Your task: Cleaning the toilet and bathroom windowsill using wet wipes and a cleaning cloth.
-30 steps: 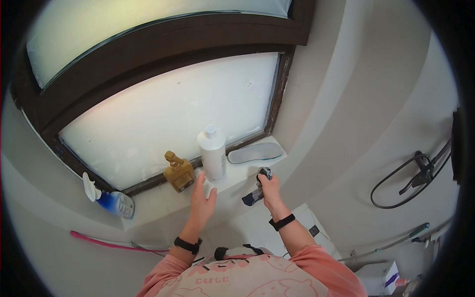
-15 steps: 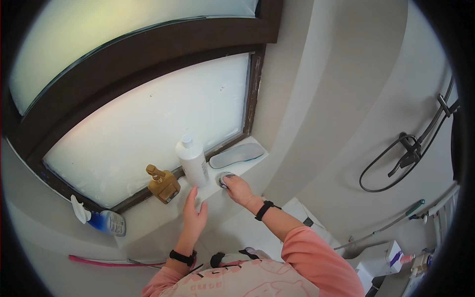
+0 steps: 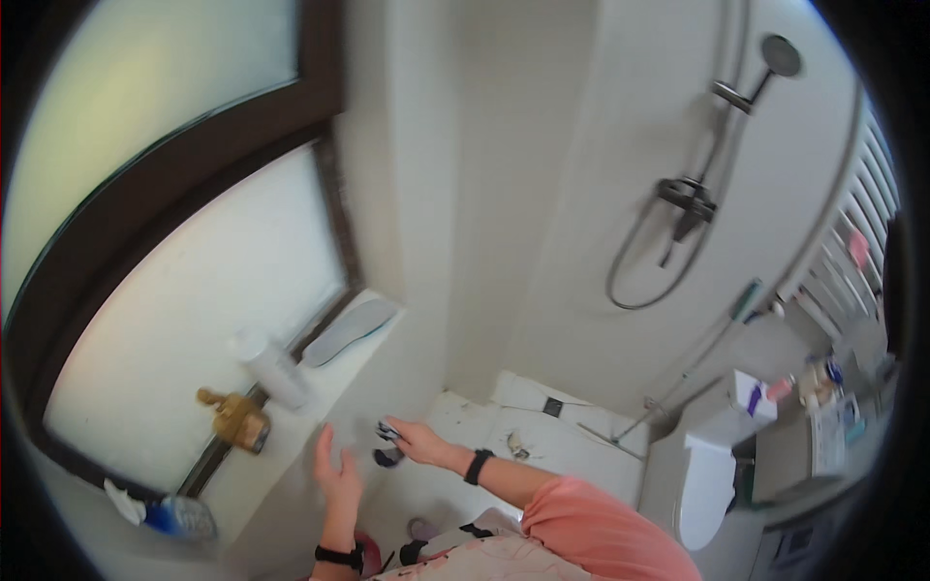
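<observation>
My right hand [image 3: 418,443] is closed on a small grey-and-black crumpled thing [image 3: 387,430], too blurred to name, held out beside the white ledge [image 3: 334,397]. Just below it shows a dark patch [image 3: 387,457]; I cannot tell whether it belongs to the held thing or lies behind it. My left hand [image 3: 336,472] is open near the ledge's front, fingers apart and holding nothing. On the ledge stand a white bottle [image 3: 271,368] and a gold-brown pump bottle [image 3: 239,421]. A pale grey insole [image 3: 351,332] lies at the ledge's far end.
A blue spray bottle [image 3: 179,518] with a white trigger stands at the lower left. To the right are a shower mixer [image 3: 688,201] with its hose, a green-ended pole [image 3: 746,298], a white toilet [image 3: 704,494] and a towel rack [image 3: 852,261]. Debris [image 3: 517,445] lies on the tiled floor.
My view has swung right, bringing the shower and toilet into sight. My right hand has lifted the small grey-and-black thing off the ledge. My left hand remains open.
</observation>
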The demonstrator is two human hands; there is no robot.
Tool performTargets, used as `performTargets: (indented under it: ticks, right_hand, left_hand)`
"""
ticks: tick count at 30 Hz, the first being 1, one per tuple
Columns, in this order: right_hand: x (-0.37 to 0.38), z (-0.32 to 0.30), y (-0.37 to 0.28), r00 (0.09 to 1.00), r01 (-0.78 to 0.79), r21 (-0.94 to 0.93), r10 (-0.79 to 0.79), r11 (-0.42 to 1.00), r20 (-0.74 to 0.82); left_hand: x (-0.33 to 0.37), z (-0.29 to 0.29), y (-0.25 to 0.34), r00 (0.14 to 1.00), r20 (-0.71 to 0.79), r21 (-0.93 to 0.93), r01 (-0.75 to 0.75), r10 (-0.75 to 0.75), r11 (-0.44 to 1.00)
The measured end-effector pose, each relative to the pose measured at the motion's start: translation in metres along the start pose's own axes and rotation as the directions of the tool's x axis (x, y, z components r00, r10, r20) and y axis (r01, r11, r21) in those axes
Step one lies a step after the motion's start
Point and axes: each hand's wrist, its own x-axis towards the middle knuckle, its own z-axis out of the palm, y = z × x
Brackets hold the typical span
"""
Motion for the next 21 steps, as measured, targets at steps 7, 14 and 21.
performTargets:
  ticks: [7, 14, 21]
  right_hand:
    - [-0.205, -0.085, 0.068, 0.831, -0.07, 0.908, 0.528, 0.414, -0.177]
    - [-0.466, -0.21, 0.018, 0.751, 0.455, 0.888, 0.508, 0.064, -0.421]
    - [-0.705, -0.223, 0.017, 0.48, 0.734, 0.676, 0.652, 0.066, -0.586]
  left_hand:
    - [-0.073, 0.128, 0.035, 0.853, 0.513, -0.044, 0.137, -0.095, 0.99]
    - [-0.245, 0.317, 0.217, 0.269, 0.962, -0.188, 0.778, -0.047, 0.6]
    - [-0.436, 0.422, 0.312, -0.115, 0.993, 0.076, 0.739, 0.014, 0.669]
